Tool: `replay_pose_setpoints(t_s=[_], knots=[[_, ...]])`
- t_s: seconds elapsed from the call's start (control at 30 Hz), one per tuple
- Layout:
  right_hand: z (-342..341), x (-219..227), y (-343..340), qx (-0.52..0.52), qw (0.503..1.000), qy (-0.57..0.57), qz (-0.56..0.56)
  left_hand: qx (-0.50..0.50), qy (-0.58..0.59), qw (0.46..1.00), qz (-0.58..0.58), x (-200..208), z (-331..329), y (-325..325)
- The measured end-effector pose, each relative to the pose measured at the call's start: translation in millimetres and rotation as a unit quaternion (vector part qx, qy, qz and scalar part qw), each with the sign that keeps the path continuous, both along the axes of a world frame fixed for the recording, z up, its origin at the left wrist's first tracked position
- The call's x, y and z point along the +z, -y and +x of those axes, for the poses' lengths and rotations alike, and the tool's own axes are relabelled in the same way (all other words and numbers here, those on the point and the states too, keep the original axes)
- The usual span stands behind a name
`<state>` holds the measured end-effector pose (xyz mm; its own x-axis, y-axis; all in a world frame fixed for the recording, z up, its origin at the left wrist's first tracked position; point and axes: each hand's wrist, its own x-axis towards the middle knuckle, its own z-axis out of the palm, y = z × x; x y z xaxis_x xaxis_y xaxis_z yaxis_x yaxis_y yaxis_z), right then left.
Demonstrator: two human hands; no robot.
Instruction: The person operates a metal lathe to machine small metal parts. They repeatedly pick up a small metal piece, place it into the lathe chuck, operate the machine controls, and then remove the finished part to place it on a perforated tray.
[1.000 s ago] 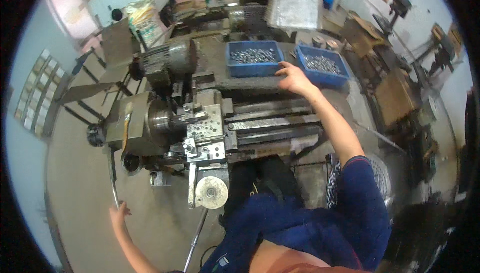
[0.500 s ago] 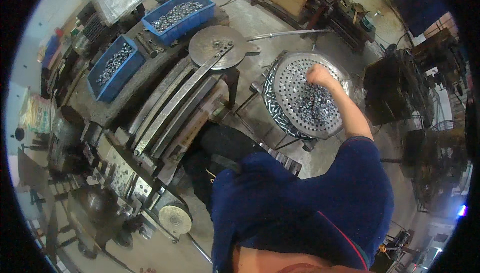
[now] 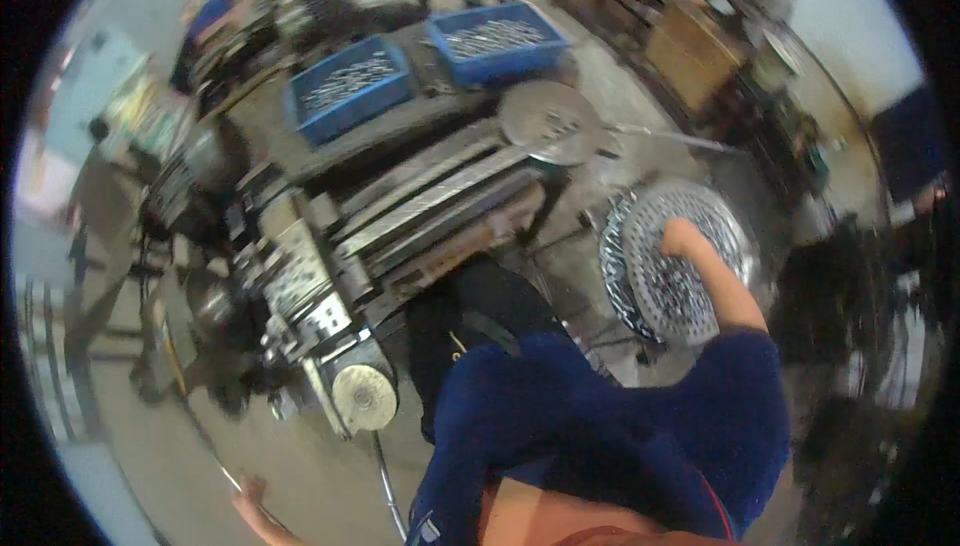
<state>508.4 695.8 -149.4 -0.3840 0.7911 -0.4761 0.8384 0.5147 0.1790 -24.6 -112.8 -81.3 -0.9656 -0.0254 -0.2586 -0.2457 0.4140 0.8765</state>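
Note:
My right hand is bent closed over the round perforated metal tray; what its fingers hold is hidden. Beneath and beside it lie many small nut-like metal pieces in a heap. Shiny metal pins or tubes show along the edge of a container under the tray. At the lower left, my left hand is at the end of a thin metal lever. Blur hides whether its fingers are wrapped round the lever.
A bench machine with long metal bars, a round plate and a pale wheel stands ahead and left. Two blue bins of metal parts sit behind it. Dark equipment fills the right.
The view has turned, so the scene sits farther right and the bench lower. My left hand has come up into view at the lever's end. My right hand stays over the tray.

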Motion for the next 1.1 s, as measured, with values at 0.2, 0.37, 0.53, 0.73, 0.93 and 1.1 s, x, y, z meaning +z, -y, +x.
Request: replay_pose_setpoints(t_s=[0.2,0.37,0.53,0.73,0.93,1.1], knots=[[24,-41,-19,0.070,0.997,0.037,0.014,0.022,-0.036,0.999,-0.002,18,7,-34],[6,-19,-32,0.089,0.984,-0.085,0.131,0.006,-0.029,0.999,0.036,6,0,-20],[-134,112,31,0.157,0.823,-0.544,-0.053,0.018,-0.026,0.999,0.003,1,0,-4],[-254,174,117,0.260,0.594,-0.706,-0.285,-0.018,-0.054,0.997,-0.060,24,5,-25],[-334,184,164,0.351,0.556,-0.653,-0.375,0.027,-0.064,0.998,0.000,21,13,-27],[-369,185,192,0.403,0.554,-0.626,-0.373,-0.049,-0.137,0.903,-0.404,33,16,-33]])
